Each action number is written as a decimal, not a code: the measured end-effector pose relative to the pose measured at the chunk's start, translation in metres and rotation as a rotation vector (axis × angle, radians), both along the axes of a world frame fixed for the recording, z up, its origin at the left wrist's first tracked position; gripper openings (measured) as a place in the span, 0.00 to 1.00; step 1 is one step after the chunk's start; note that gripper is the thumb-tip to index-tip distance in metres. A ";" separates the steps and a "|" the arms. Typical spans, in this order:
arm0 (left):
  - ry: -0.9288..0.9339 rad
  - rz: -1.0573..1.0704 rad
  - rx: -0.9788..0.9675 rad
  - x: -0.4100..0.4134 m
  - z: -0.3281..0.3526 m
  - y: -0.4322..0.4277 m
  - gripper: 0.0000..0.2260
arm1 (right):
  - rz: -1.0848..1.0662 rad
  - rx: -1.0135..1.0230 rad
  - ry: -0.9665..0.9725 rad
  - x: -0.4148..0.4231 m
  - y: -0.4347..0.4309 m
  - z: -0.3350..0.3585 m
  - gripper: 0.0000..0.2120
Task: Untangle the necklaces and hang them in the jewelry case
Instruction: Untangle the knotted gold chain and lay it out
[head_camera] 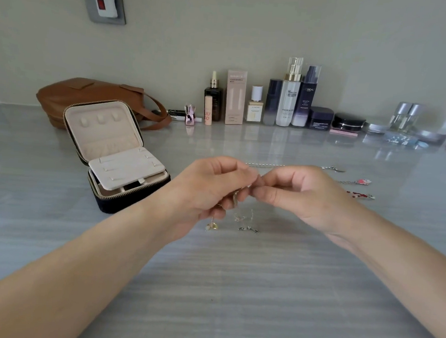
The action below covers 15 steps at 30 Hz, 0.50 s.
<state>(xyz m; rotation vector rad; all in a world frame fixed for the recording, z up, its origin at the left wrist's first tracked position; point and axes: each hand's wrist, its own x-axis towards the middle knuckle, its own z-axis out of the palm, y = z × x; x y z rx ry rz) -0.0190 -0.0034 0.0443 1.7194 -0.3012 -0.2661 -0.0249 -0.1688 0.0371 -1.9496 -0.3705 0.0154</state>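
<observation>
Left hand [215,187] and right hand [302,199] are held fingertip to fingertip above the countertop [233,289], both pinching the tangled necklaces [242,215]. Fine chains and small pendants dangle beneath the left fingers.

The jewelry case [116,157] stands open just left of the left hand, lid upright. A brown bag [88,97] is seen beyond it. Charm chains [359,182] lie past the right hand.

Cosmetics are lined along the wall. "L'OREAL REVITA LIFT" is read on a dark bottle [308,98].

Streaked counter surface is seen between the forearms.
</observation>
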 end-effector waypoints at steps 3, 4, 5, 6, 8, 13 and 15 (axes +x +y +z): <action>0.023 0.008 -0.036 0.001 0.003 0.002 0.09 | -0.065 0.025 0.004 0.003 -0.004 0.002 0.04; 0.034 0.008 -0.056 0.001 0.005 0.004 0.10 | -0.076 0.042 0.000 0.004 -0.006 0.003 0.06; 0.044 0.008 -0.079 0.002 0.007 0.005 0.10 | -0.082 0.058 -0.005 0.005 -0.008 0.004 0.07; 0.053 0.010 -0.101 0.002 0.009 0.006 0.10 | -0.087 0.067 -0.008 0.006 -0.010 0.005 0.08; 0.063 0.018 -0.126 0.003 0.011 0.008 0.10 | -0.096 0.080 -0.010 0.007 -0.012 0.006 0.07; 0.075 0.025 -0.182 0.003 0.014 0.010 0.10 | -0.132 0.074 -0.013 0.010 -0.013 0.002 0.07; 0.089 0.022 -0.208 0.004 0.016 0.012 0.09 | -0.146 0.071 -0.011 0.011 -0.014 0.001 0.06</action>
